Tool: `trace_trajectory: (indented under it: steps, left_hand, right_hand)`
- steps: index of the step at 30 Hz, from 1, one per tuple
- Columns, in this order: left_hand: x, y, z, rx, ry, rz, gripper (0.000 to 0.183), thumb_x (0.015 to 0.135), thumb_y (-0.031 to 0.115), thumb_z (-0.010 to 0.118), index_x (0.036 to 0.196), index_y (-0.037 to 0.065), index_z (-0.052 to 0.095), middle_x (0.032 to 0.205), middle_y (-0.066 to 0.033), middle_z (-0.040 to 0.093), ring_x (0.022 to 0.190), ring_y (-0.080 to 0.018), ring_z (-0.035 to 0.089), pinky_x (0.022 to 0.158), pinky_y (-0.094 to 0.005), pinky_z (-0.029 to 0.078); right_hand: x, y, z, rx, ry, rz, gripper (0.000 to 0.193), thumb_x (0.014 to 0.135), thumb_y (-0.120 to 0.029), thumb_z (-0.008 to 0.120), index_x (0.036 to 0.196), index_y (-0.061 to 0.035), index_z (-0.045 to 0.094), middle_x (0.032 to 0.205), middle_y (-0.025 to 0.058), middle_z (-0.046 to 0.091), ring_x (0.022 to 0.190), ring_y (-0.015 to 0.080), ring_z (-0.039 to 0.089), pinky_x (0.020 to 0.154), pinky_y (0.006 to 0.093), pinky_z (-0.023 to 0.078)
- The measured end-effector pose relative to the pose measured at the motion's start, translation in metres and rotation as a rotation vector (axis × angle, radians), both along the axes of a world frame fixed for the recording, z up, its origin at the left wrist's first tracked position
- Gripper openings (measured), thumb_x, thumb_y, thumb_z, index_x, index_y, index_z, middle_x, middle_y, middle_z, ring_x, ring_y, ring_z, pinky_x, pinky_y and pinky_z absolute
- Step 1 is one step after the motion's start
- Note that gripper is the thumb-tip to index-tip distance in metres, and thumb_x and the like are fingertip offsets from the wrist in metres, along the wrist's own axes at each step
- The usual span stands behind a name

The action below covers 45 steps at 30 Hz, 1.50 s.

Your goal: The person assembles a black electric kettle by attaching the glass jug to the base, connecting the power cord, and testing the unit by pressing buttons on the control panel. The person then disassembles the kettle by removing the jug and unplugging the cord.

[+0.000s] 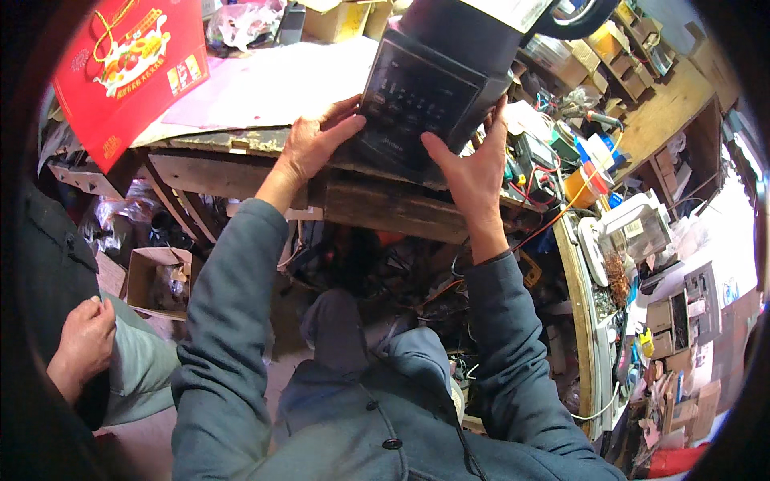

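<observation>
A black blender (pixel 421 96), with a control panel on its front and a jug with a handle (pixel 581 22) on top, stands at the near edge of the workbench. It looks slightly tilted. My left hand (pixel 314 144) is closed against the left side of its base, thumb at the panel's edge. On the opposite side my right hand (pixel 477 168) grips the base, its thumb on the lower front and its fingers wrapped behind. The far fingers of both hands are partly hidden by the base, and the jug's top runs out of view.
A red gift bag (pixel 136 72) stands at the bench's left, near a pink-white sheet (pixel 277 88). Tools, wires and a multimeter (pixel 539 152) crowd the right. A side bench (pixel 573 280) holds clutter. Another person's hand (pixel 84 341) rests at the left, below a cardboard box (pixel 160 280).
</observation>
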<state>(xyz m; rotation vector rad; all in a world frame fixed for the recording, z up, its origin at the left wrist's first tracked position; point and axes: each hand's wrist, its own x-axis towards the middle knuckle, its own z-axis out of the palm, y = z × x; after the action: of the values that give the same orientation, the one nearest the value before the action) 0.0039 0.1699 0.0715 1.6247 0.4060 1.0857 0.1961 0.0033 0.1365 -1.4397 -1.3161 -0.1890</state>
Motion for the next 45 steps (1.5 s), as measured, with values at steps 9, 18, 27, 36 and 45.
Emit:
trace_trajectory:
  steps: [9, 18, 27, 36, 45]
  left_hand:
    - [0.002, 0.0, 0.0, -0.031, 0.005, -0.059, 0.061, 0.098, 0.022, 0.074, 0.151, -0.001, 0.055, 0.145, -0.0152, 0.063, 0.135, -0.0231, 0.057, 0.117, -0.0362, 0.042]
    - [0.011, 0.008, -0.008, 0.017, -0.081, -0.004, 0.06, 0.093, 0.031, 0.08, 0.143, 0.003, 0.063, 0.13, -0.0133, 0.073, 0.118, -0.0188, 0.068, 0.106, -0.0314, 0.051]
    - [0.015, -0.01, 0.011, -0.003, 0.012, 0.154, 0.047, 0.093, 0.037, 0.08, 0.124, 0.003, 0.076, 0.112, -0.0069, 0.079, 0.103, -0.0134, 0.07, 0.096, -0.0283, 0.053]
    - [0.016, 0.003, 0.001, -0.081, 0.002, 0.151, 0.054, 0.092, 0.052, 0.078, 0.122, 0.007, 0.079, 0.087, 0.0001, 0.072, 0.077, -0.0085, 0.061, 0.077, -0.0259, 0.05]
    - [0.02, -0.005, 0.014, -0.146, 0.108, 0.262, 0.064, 0.087, 0.061, 0.078, 0.121, 0.007, 0.079, 0.088, -0.0002, 0.072, 0.08, -0.0084, 0.06, 0.073, -0.0259, 0.048]
  right_hand:
    - [0.009, 0.005, -0.008, 0.031, -0.002, 0.036, 0.128, 0.071, -0.022, 0.095, 0.164, 0.0068, 0.012, 0.16, 0.0284, 0.041, 0.147, 0.0359, 0.044, 0.123, 0.0395, 0.034]
    - [0.003, -0.004, 0.0, -0.014, 0.072, 0.118, 0.129, 0.071, -0.012, 0.094, 0.165, 0.0063, 0.008, 0.16, 0.0258, 0.04, 0.146, 0.0319, 0.045, 0.12, 0.0403, 0.04]
    - [0.013, -0.003, -0.005, -0.024, -0.025, 0.083, 0.132, 0.07, -0.018, 0.095, 0.165, 0.0072, 0.008, 0.164, 0.0273, 0.035, 0.15, 0.0355, 0.04, 0.124, 0.0396, 0.033]
    - [0.013, 0.001, -0.006, 0.005, -0.007, 0.08, 0.131, 0.071, -0.024, 0.094, 0.164, 0.0082, 0.009, 0.163, 0.0286, 0.036, 0.15, 0.0355, 0.04, 0.124, 0.0402, 0.033]
    - [0.007, -0.001, -0.003, -0.031, 0.003, 0.067, 0.124, 0.076, -0.014, 0.091, 0.166, 0.0034, 0.007, 0.161, 0.023, 0.038, 0.146, 0.0297, 0.045, 0.122, 0.0423, 0.038]
